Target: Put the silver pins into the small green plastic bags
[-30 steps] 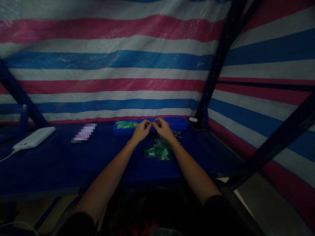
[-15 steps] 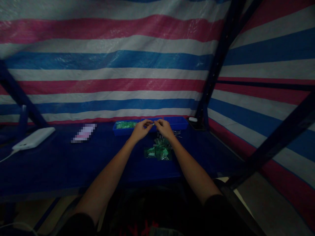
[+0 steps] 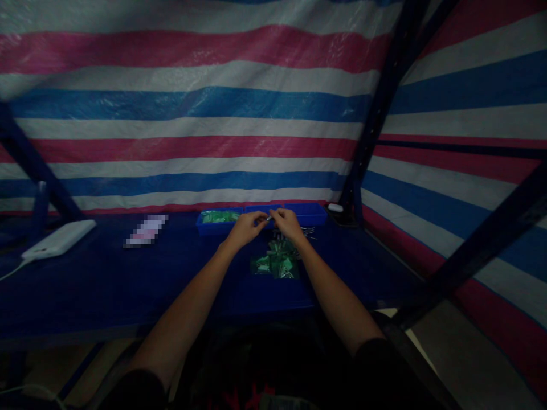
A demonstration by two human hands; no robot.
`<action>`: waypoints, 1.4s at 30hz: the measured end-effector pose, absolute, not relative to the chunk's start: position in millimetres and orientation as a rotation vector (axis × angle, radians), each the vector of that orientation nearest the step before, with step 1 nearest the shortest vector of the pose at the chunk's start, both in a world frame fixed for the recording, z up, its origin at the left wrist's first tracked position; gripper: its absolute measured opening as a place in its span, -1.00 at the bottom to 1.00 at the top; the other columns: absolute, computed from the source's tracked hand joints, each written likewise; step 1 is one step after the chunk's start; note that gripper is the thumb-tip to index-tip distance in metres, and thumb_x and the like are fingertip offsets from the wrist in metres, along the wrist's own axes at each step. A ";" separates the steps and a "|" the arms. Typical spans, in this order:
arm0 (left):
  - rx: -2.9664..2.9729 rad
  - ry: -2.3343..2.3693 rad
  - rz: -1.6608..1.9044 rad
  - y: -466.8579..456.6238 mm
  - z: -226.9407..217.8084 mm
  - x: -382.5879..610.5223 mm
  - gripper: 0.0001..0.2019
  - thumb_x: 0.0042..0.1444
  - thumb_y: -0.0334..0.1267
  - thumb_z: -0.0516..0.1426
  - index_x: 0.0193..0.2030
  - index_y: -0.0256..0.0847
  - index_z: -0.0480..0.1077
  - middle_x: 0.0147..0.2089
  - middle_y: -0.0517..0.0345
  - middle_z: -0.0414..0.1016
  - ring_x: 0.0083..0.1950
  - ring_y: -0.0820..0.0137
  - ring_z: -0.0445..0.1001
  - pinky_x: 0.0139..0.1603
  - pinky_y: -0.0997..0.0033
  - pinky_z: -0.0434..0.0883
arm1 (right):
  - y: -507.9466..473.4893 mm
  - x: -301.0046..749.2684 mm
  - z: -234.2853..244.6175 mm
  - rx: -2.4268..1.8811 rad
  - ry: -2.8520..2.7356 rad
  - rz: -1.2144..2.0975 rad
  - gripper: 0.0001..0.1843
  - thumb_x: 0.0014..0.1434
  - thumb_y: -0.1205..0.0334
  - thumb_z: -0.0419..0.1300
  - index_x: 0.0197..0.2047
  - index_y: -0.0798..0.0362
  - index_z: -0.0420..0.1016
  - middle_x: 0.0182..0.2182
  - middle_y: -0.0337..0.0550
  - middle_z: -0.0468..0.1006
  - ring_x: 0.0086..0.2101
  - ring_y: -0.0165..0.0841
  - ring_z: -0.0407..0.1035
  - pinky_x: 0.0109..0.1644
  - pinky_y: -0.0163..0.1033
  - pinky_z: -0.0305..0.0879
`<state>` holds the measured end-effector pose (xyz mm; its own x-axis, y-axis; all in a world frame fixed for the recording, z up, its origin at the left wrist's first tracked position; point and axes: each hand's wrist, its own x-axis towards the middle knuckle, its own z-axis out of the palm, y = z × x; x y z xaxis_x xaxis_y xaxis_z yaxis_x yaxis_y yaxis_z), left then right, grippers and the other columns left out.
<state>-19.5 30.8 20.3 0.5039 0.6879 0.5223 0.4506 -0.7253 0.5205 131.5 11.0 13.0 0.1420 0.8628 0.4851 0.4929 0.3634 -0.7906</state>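
Note:
My left hand [image 3: 248,226] and my right hand [image 3: 285,222] meet just in front of the blue bins, fingertips nearly touching. Between them is a small light metallic piece [image 3: 269,217], too small to name, pinched by the fingers of both hands. Under and beside my right wrist lie thin silvery metal pieces [image 3: 308,232]. Closer to me sits a pile of small green-tinted plastic bags [image 3: 282,265] with pale, thin parts in them. Part of the pile is hidden by my right forearm.
A blue bin [image 3: 217,229] holds green plastic packets [image 3: 217,217]; more blue bins [image 3: 314,220] stand to its right. A white earbud-like case [image 3: 335,208] lies beyond. At left are a white power bank [image 3: 60,239] with a cable and a pixelated item [image 3: 147,230]. Blue posts [image 3: 367,125] frame the table.
The small piece has turned and shifted slightly to the right between my fingertips. Both hands stay in nearly the same place; the bags and bins have not moved.

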 end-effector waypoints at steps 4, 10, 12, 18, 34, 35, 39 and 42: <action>2.531 0.912 1.055 29.7 19.8 -20.0 -0.79 0.07 -0.23 0.06 -0.20 -0.20 0.44 -0.27 0.09 0.54 -0.31 0.37 0.47 -0.25 0.39 0.36 | 9.3 131.3 14.8 -1.329 -1.498 0.388 -0.56 0.06 0.00 0.01 -0.71 0.09 0.21 -0.76 -0.34 0.18 -0.62 -0.50 0.09 -0.50 -0.35 -0.06; 2.647 0.973 1.109 25.8 20.2 -19.9 -0.77 0.07 -0.25 0.06 -0.14 -0.21 0.40 -0.27 0.07 0.53 -0.26 0.34 0.46 -0.18 0.34 0.34 | 9.6 130.6 14.6 -1.390 -1.477 0.377 -0.51 0.07 -0.02 -0.01 -0.75 0.09 0.19 -0.79 -0.34 0.13 -0.65 -0.51 0.06 -0.53 -0.34 -0.12; 2.675 0.977 1.117 24.9 19.8 -19.7 -0.77 0.05 -0.25 0.08 -0.15 -0.22 0.40 -0.27 0.08 0.52 -0.24 0.33 0.45 -0.13 0.31 0.33 | 10.5 130.6 13.8 -1.392 -1.478 0.374 -0.51 0.08 -0.01 -0.03 -0.76 0.09 0.17 -0.79 -0.34 0.13 -0.66 -0.51 0.06 -0.53 -0.34 -0.12; 2.630 1.016 1.134 23.6 20.9 -19.3 -0.79 0.03 -0.22 0.09 -0.21 -0.24 0.40 -0.31 0.08 0.51 -0.27 0.34 0.45 -0.19 0.37 0.34 | 10.9 129.2 12.2 -1.381 -1.504 0.373 -0.48 0.11 -0.05 -0.07 -0.73 0.09 0.21 -0.76 -0.32 0.17 -0.64 -0.49 0.10 -0.51 -0.34 -0.06; 2.215 1.158 1.088 32.7 20.5 -21.3 -0.62 0.15 -0.09 -0.11 -0.45 -0.28 0.37 -0.46 0.10 0.49 -0.42 0.40 0.42 -0.37 0.45 0.28 | 15.3 121.0 1.9 -1.120 -1.671 0.359 -0.79 0.07 0.25 0.01 -0.22 0.10 0.37 -0.59 -0.32 0.30 -0.57 -0.47 0.18 -0.48 -0.37 0.07; 2.198 1.136 1.084 33.8 19.6 -21.2 -0.62 0.15 -0.09 -0.11 -0.45 -0.28 0.37 -0.47 0.10 0.48 -0.42 0.39 0.43 -0.36 0.45 0.29 | 16.5 121.0 1.1 -1.117 -1.666 0.354 -0.79 0.08 0.26 0.01 -0.23 0.11 0.37 -0.58 -0.30 0.33 -0.56 -0.46 0.20 -0.46 -0.37 0.09; 2.163 1.054 1.123 34.7 16.7 -20.2 -0.69 0.11 -0.10 -0.03 -0.32 -0.30 0.38 -0.47 0.13 0.46 -0.44 0.42 0.41 -0.38 0.46 0.31 | 17.3 121.4 2.3 -1.152 -1.642 0.307 -0.77 0.14 0.19 -0.04 -0.38 0.10 0.38 -0.60 -0.27 0.36 -0.54 -0.44 0.24 -0.41 -0.36 0.12; 2.156 1.014 1.189 32.6 16.8 -19.6 -0.70 0.04 -0.16 0.07 -0.12 -0.29 0.33 -0.43 0.16 0.44 -0.47 0.46 0.38 -0.42 0.50 0.30 | 16.1 123.1 4.9 -1.234 -1.621 0.265 -0.63 0.18 0.10 -0.09 -0.54 0.08 0.32 -0.66 -0.28 0.30 -0.57 -0.44 0.21 -0.45 -0.36 0.07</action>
